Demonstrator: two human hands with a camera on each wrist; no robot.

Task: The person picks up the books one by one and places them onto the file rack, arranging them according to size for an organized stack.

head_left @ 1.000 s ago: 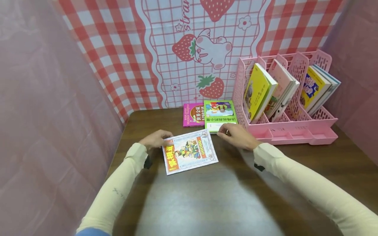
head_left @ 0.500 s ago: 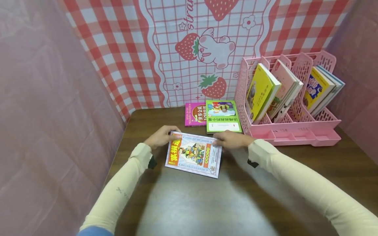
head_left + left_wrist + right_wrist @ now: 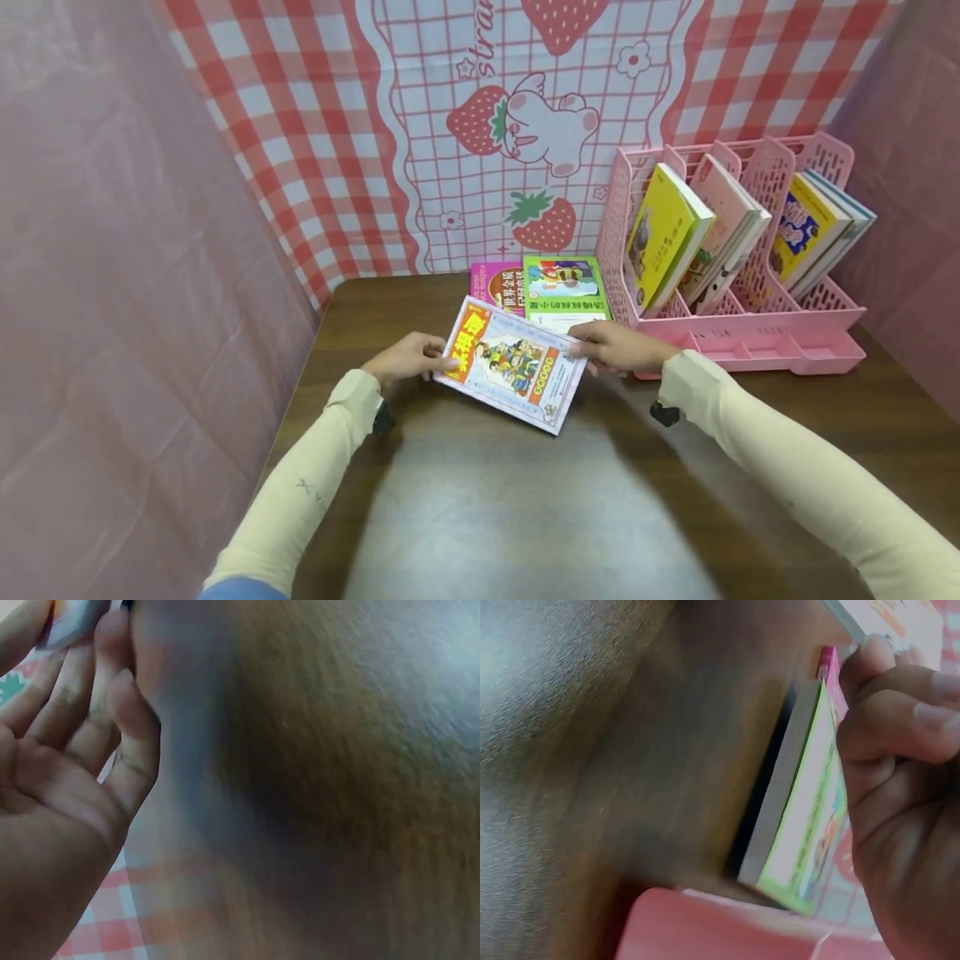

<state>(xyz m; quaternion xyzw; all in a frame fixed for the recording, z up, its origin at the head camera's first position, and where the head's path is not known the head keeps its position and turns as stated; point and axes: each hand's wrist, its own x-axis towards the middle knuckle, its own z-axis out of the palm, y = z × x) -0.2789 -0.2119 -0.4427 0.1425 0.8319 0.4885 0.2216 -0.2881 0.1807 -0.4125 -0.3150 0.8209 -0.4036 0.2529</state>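
A thin book (image 3: pixel 510 367) with a pale lilac border, a red-and-yellow title strip and a cartoon group on its cover is tilted above the table. My left hand (image 3: pixel 408 360) pinches its left corner, thumb on top. At its upper right edge, my right hand (image 3: pixel 618 346) grips it with the thumb over the cover. In the left wrist view, a blurred bit of the book (image 3: pixel 75 622) shows between thumb and fingers of the left hand (image 3: pixel 67 772). The right wrist view has the book (image 3: pixel 900 626) beyond the curled fingers of the right hand (image 3: pixel 907 765).
Behind the held book lie a green book (image 3: pixel 566 287) and a magenta book (image 3: pixel 495 279), partly covered by it. A pink file rack (image 3: pixel 750 325) with several upright books stands at the right on the brown table (image 3: pixel 540 517). A strawberry-print cloth (image 3: pixel 420 125) hangs behind.
The right hand came from beside the green book and took hold of the book's right side. The book has turned clockwise, then been raised and shifted right, held by both hands.
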